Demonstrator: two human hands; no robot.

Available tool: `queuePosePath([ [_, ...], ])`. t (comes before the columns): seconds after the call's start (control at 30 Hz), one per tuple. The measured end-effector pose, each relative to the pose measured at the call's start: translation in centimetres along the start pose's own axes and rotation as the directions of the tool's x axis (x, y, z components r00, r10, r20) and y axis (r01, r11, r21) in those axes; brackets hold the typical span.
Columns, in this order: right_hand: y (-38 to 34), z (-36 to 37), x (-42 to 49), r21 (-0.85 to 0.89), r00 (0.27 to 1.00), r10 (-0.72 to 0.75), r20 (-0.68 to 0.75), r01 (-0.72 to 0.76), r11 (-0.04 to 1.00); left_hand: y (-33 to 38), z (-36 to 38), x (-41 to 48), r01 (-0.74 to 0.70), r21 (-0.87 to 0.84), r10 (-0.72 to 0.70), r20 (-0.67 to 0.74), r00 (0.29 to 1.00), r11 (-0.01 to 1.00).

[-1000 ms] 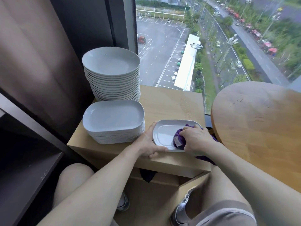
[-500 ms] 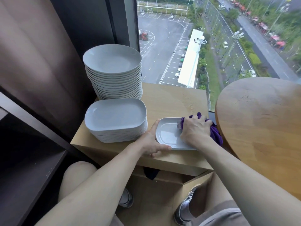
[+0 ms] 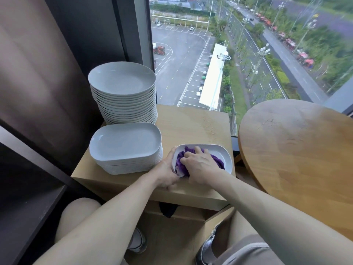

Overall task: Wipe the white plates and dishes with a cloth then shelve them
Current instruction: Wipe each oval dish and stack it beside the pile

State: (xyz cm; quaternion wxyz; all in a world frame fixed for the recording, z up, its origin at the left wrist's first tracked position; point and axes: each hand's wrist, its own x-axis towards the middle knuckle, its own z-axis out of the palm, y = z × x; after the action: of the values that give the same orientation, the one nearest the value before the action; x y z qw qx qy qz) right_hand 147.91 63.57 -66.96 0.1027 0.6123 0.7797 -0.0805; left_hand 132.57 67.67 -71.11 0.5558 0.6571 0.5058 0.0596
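A small oblong dish sits at the near right corner of the light wooden counter. A bunched purple cloth lies inside it and covers most of its floor. Only the right end of the basin and the far rim show bare white.

The right hand is on top of the cloth, knuckles up and fingers curled into the fabric, pressing it down into the dish. The left hand grips the dish at its near left corner. Its thumb lies along the left rim and its palm rests on the counter. Its other fingers are hidden behind the right hand and the cloth.

Just left of this dish, and not touching it, is a stack of oblong dishes of a larger size, nested one in another, with nothing in the top one. Behind that stack, at the back left corner of the counter, rises a taller stack of round plates, and its top plate also holds nothing.

To the right of the counter is a round wooden table. A dark shelf runs along the left edge of the view. Behind the counter, a window looks down on a car park and a road.
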Motion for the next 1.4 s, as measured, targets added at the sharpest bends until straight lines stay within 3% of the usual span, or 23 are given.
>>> queuePosePath([
  [0.23, 3.9, -1.1, -3.1, 0.087, 0.974, 0.152, 0.166, -0.168, 0.982, -0.6, 0.2, 0.7, 0.033, -0.028, -0.033, -0.009, 0.999, 0.999],
  [0.4, 6.7, -1.9, -3.3, -0.009, 0.926, 0.323, 0.194, -0.328, 0.945, -0.2, 0.0, 0.5, 0.020, 0.008, -0.021, 0.008, 1.000, 1.000],
  [0.7, 3.4, -0.9, 2.8, 0.049, 0.901, 0.432, 0.036, -0.434, 0.900, -0.7, 0.0, 1.1, 0.021, 0.005, -0.021, 0.007, 1.000, 1.000],
  [0.9, -2.1, -0.3, 4.6, 0.097, 0.968, 0.251, -0.029, -0.247, 0.964, 0.0, 0.1, 0.6, -0.080, 0.007, 0.080, -0.016, 0.997, 0.997],
  [1.0, -1.6, -0.2, 3.7, 0.121, 0.989, 0.142, -0.033, -0.137, 0.983, -0.6, 0.1, 1.0, -0.030, 0.010, 0.030, -0.056, 0.998, 1.000],
  [1.13, -0.3, 0.3, 1.7, 0.138, 0.998, -0.028, 0.050, 0.021, 0.990, -0.9, 0.1, 0.9, -0.030, 0.092, 0.038, -0.084, 0.996, 0.995],
  [1.4, 1.6, -0.2, -0.8, 0.094, 0.985, 0.033, 0.168, -0.049, 0.994, -0.4, 0.1, 0.3, -0.010, 0.043, 0.012, -0.040, 0.999, 0.999],
])
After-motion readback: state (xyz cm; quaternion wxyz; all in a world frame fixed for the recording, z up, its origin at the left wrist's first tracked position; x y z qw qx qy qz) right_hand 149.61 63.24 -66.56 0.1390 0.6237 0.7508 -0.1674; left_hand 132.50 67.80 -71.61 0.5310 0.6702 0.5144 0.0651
